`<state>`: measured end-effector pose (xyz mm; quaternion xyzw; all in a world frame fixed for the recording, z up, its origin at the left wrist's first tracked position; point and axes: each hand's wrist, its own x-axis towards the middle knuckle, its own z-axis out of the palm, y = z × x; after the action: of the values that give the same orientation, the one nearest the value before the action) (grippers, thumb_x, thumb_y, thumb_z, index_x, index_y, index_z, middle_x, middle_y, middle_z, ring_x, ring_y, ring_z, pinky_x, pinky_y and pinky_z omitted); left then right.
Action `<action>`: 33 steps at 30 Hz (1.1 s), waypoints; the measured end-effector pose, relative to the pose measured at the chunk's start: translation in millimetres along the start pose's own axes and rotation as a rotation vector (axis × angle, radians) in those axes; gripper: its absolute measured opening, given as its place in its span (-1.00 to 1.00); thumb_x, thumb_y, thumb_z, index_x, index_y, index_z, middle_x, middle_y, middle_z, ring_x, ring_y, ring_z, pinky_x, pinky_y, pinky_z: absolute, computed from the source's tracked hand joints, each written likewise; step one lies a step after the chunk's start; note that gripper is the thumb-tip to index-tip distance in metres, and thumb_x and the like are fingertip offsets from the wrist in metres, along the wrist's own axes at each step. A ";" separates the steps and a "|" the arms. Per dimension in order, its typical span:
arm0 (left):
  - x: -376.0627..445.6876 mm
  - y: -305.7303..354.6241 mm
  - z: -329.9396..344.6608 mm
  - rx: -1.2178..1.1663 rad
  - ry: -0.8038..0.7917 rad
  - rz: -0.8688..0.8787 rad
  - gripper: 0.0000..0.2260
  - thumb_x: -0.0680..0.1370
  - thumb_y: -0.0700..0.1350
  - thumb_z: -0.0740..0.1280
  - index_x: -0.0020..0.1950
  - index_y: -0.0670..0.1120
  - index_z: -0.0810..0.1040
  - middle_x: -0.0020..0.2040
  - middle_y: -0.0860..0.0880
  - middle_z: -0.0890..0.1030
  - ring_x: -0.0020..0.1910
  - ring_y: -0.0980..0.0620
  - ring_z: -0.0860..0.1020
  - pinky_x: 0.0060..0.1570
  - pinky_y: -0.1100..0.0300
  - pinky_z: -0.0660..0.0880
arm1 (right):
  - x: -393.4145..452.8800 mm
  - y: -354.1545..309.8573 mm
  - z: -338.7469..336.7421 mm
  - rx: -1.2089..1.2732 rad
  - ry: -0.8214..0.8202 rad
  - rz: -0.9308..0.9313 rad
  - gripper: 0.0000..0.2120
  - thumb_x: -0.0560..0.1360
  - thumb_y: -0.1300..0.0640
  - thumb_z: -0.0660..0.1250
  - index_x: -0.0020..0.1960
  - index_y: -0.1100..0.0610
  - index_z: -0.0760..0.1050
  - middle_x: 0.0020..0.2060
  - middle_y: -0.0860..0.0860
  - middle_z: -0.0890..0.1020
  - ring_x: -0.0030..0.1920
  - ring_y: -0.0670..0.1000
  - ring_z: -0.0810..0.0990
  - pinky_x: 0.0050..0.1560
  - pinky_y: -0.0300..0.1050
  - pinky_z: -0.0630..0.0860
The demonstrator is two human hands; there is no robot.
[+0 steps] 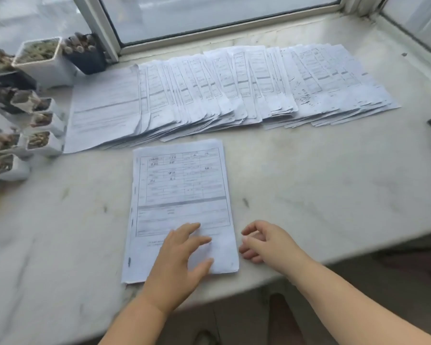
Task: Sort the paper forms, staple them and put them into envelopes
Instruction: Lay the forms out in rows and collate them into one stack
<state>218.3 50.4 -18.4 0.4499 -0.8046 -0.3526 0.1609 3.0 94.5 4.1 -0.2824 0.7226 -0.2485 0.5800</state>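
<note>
On the pale stone surface (309, 195) by the window, our left hand (182, 260) presses flat, fingers spread, on the near stack of forms (182, 185), our right hand (261, 242) loosely curled and empty just beside it, fanned forms (234, 90) beyond.

I can't read any text here: the ruled table and handwriting on the top form (182, 195) are blurred, and so is the print on the fanned forms (234, 88) behind it.
</note>
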 end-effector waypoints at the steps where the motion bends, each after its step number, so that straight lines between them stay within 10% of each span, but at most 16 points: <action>1: -4.9 -2.5 0.5 -0.005 -0.056 0.018 -0.57 0.38 0.27 0.26 0.16 0.14 0.59 0.38 0.23 0.32 0.42 0.32 0.18 0.45 0.26 0.06 | -3.0 -0.2 7.4 0.011 0.018 0.005 -0.93 0.55 0.21 0.28 0.03 0.13 0.48 -0.17 0.11 0.70 -0.24 0.00 0.66 -0.17 -0.13 0.58; 6: -10.2 -9.1 4.8 0.014 -0.128 0.049 -0.71 0.42 0.15 0.38 0.09 0.08 0.63 0.39 0.13 0.35 0.44 0.09 0.25 0.44 -0.04 0.19 | -10.0 0.1 22.3 0.037 0.069 0.026 -0.91 0.54 0.19 0.31 0.02 0.11 0.44 -0.08 0.15 0.67 -0.23 0.01 0.64 -0.16 -0.13 0.58; 14: -15.0 -23.7 13.6 0.010 -0.060 0.131 -0.60 0.40 0.22 0.29 0.13 0.05 0.60 0.35 0.11 0.44 0.37 0.19 0.30 0.47 0.29 -0.12 | -9.8 9.6 18.8 0.030 -0.006 -0.044 -0.79 0.46 0.27 0.42 0.02 0.10 0.45 -0.26 0.02 0.66 -0.27 -0.04 0.62 -0.19 -0.16 0.56; 33: -13.8 -17.7 12.9 -0.187 0.005 -0.009 -0.70 0.43 0.18 0.26 0.03 0.12 0.66 0.29 0.23 0.50 0.36 0.36 0.33 0.46 0.34 -0.03 | 6.4 10.2 38.7 0.028 0.143 -0.168 -0.73 0.43 0.22 0.47 -0.10 0.05 0.36 -0.43 -0.01 0.52 -0.37 -0.01 0.54 -0.31 -0.15 0.47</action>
<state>229.2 61.3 -39.2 0.4372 -0.7658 -0.4259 0.2026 38.6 96.1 -15.2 -0.3156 0.7323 -0.3259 0.5079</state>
